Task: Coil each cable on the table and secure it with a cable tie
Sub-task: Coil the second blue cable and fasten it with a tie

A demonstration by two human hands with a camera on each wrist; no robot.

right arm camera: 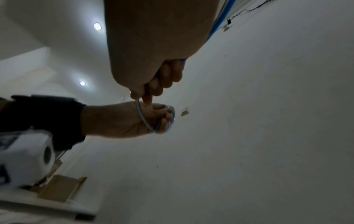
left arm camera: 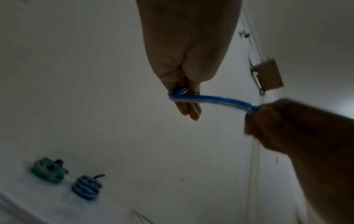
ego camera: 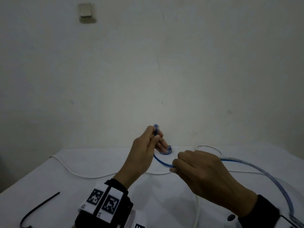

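My left hand (ego camera: 154,137) is raised above the table and pinches a small loop at one end of a blue cable (ego camera: 162,162); its other fingers stick out. A short way to the right, my right hand (ego camera: 175,165) grips the same cable, which arcs between the two hands. Past the right hand the cable sweeps right and down off the frame, blurred. In the left wrist view the blue cable (left arm camera: 210,100) runs from the left hand's fingers (left arm camera: 189,109) to the right hand (left arm camera: 283,127). The right wrist view shows the cable loop (right arm camera: 140,116) in the left hand (right arm camera: 124,119).
A black cable tie (ego camera: 41,206) lies at the table's front left. A white cable (ego camera: 74,171) snakes across the white table (ego camera: 98,158). Against the wall sit a tied blue coil (left arm camera: 87,188) and a green coil (left arm camera: 47,169).
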